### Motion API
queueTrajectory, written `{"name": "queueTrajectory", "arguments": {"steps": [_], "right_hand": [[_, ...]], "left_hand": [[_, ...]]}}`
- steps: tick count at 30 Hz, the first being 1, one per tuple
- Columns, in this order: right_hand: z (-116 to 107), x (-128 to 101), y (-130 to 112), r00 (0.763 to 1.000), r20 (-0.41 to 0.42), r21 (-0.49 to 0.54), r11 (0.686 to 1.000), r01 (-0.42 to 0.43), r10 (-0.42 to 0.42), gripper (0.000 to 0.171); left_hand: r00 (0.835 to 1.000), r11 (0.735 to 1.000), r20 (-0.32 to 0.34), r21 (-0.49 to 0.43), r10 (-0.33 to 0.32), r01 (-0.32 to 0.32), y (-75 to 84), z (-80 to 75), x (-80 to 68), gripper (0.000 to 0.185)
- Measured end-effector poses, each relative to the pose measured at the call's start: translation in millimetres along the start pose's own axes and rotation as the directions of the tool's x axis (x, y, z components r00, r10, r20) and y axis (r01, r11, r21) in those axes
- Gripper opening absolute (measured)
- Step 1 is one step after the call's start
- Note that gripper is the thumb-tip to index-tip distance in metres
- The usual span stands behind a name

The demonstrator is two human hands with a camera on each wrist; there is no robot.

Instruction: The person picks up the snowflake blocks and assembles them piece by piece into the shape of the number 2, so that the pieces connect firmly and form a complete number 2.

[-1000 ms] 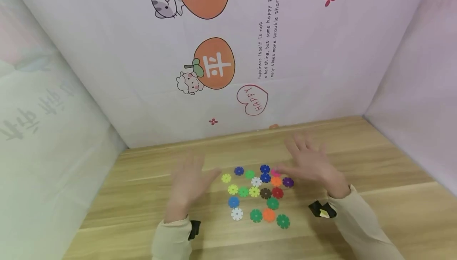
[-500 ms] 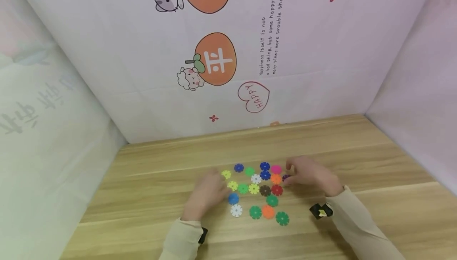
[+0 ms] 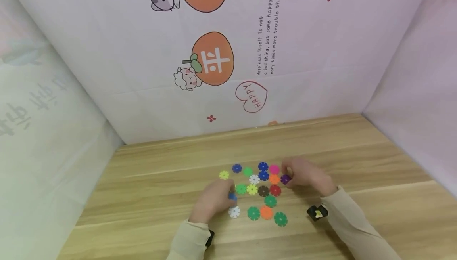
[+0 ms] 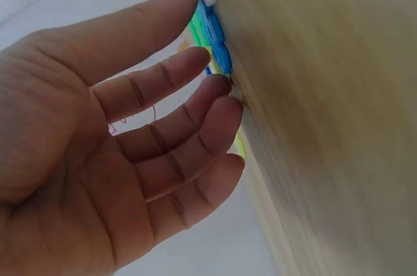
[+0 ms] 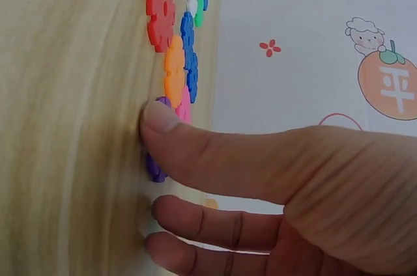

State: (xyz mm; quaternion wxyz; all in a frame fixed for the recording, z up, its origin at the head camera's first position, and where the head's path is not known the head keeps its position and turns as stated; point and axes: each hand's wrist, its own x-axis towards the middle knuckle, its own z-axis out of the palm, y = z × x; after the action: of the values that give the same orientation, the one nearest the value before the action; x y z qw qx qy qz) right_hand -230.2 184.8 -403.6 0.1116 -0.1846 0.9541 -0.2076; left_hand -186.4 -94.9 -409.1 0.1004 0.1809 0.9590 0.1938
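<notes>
Flat notched plastic snowflake discs lie on the wooden table between both hands. My left hand [image 3: 213, 199] reaches over a light blue disc [image 3: 233, 197], thumb on its near side and fingers on its far side. In the left wrist view the loosely bent fingers stand apart from the thumb, and the blue disc [image 4: 214, 28] shows between thumb and index finger. At the right edge of the group, my right hand [image 3: 306, 174] pinches a purple disc [image 3: 285, 179]. In the right wrist view the thumb covers the middle of the purple disc [image 5: 155, 169]; the index fingertip is hidden.
Nearby lie a white disc [image 3: 234, 212], a yellow disc [image 3: 224, 175], a red disc [image 3: 275, 190] and a pink disc [image 3: 274, 169], among several others. The wooden table [image 3: 160, 165] meets a printed white sheet [image 3: 171, 109] at the back, with sheets at both sides.
Both hands came down from spread, raised poses to the discs. My left hand moved right to the light blue disc; my right hand dropped to the purple disc and stayed there.
</notes>
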Motion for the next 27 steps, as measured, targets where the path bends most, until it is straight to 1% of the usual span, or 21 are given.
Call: {"name": "queueTrajectory", "arguments": {"steps": [7,9,12,14,19,23,25,27], "right_hand": [[2,2,1,1.000,0.003,0.044,0.999,-0.020,0.020,0.026],[3,2,1,1.000,0.004,0.042,0.999,-0.021,0.021,0.027],[4,3,0,1.000,-0.003,0.031,0.999,-0.010,0.010,0.028],[4,2,0,1.000,-0.012,0.028,1.000,0.000,0.000,0.028],[3,0,-3,1.000,-0.004,0.079,0.997,-0.007,0.007,0.027],[2,-1,-5,1.000,0.004,0.086,0.996,0.011,-0.011,0.025],[1,-2,-7,0.999,0.004,0.072,0.997,0.031,-0.032,0.024],[2,-3,-8,0.999,0.008,0.085,0.996,0.037,-0.038,0.023]], "left_hand": [[1.000,0.999,0.020,-0.038,0.007,-0.007,0.1,-4.4,-2.7,0.017],[1.000,0.999,0.024,-0.046,0.003,-0.002,-1.1,-4.4,-2.7,0.017],[1.000,0.998,0.018,-0.063,-0.009,0.010,-3.5,-4.3,-2.9,0.021],[1.000,0.998,0.006,-0.065,-0.004,0.004,-3.6,-4.8,-3.1,0.023],[1.000,0.996,-0.023,-0.083,0.012,-0.014,-6.8,-9.5,-4.2,0.022],[0.999,0.990,-0.038,-0.138,0.001,-0.007,-10.0,-15.7,-7.0,0.015],[0.999,0.983,-0.051,-0.186,-0.005,-0.005,-10.7,-18.4,-8.3,0.011],[0.998,0.976,-0.066,-0.217,-0.009,-0.006,-10.9,-20.4,-8.9,0.008]]}}
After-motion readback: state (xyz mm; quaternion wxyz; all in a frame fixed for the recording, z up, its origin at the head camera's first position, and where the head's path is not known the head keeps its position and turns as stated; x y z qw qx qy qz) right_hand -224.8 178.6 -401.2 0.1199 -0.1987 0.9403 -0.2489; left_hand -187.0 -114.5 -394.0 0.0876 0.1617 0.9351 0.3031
